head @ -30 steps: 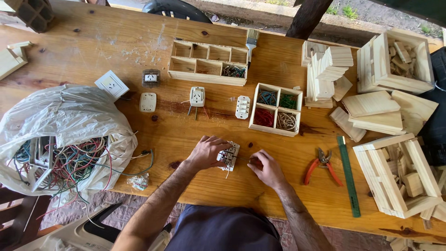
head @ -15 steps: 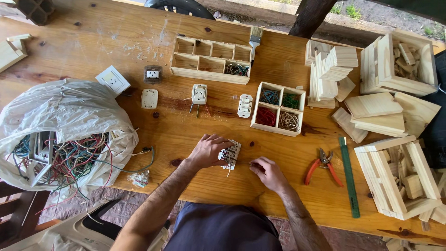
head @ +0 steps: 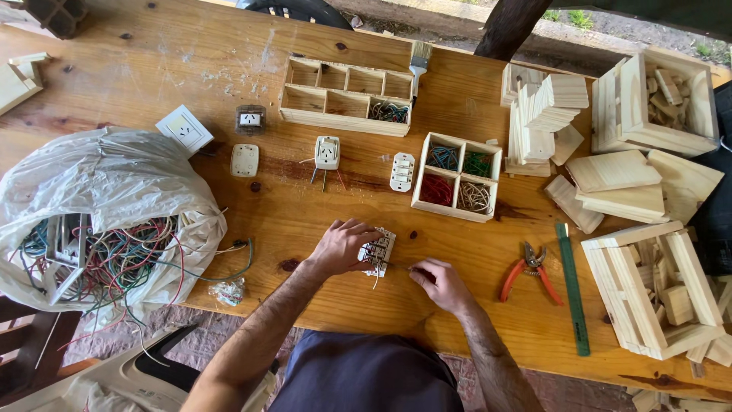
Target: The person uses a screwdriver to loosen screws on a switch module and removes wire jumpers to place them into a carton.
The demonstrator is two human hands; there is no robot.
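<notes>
A small white electrical switch module (head: 380, 252) with short wires lies on the wooden table (head: 320, 305) near its front edge. My left hand (head: 339, 246) grips the module from its left side and holds it down. My right hand (head: 438, 281) is just to the right of it, fingers pinched on a thin tool or wire whose tip reaches the module; I cannot tell which. A four-compartment wooden box (head: 457, 177) with blue, green, red and pale wire coils sits behind my hands.
A white plastic bag (head: 99, 221) full of tangled wires lies at left. Loose switches and sockets (head: 328, 152), a long divided tray (head: 347, 95) and a paintbrush (head: 418, 57) sit further back. Orange pliers (head: 530, 268), a green ruler (head: 572, 286) and wooden crates (head: 656, 290) stand at right.
My right hand has shifted slightly away from the module to the right. My left hand stays on the module.
</notes>
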